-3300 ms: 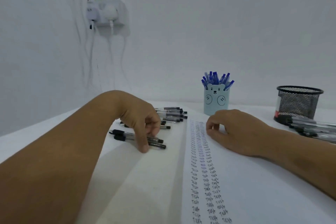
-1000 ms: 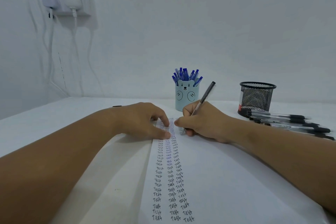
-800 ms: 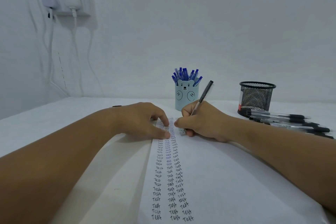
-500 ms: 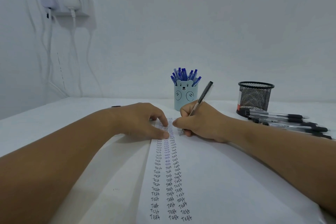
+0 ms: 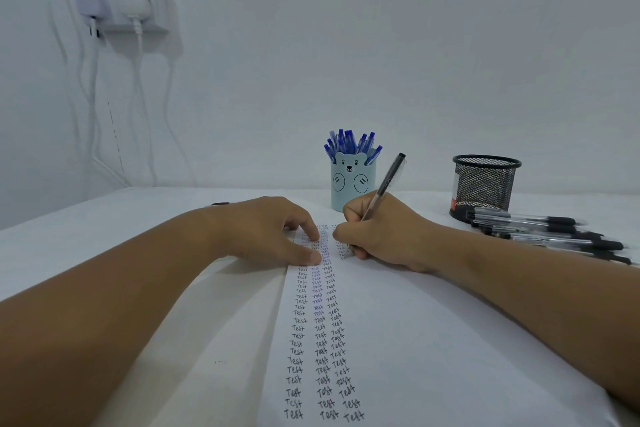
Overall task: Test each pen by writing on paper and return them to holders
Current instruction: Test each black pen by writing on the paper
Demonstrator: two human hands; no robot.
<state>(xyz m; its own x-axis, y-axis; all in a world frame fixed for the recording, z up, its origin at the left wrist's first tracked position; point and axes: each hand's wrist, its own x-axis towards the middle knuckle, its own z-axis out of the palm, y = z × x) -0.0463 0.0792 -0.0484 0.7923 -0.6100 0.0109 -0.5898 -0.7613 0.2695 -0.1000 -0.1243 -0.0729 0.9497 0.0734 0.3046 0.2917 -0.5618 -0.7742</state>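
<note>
On the paper (image 5: 433, 340), right hand (image 5: 384, 236) fingers curled around a tilted pen (image 5: 384, 185), left hand (image 5: 270, 232) fingers pressing loosely flat.

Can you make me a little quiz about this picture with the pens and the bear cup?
1. True or false: the black mesh holder is full of pens.
2. What does the right hand hold? A) black pen B) blue pen C) eraser
3. Fill in: the left hand presses on the ____.

Key: 1 false, no pens stick out of it; black pens lie beside it. 2 A, the black pen. 3 paper.
</note>
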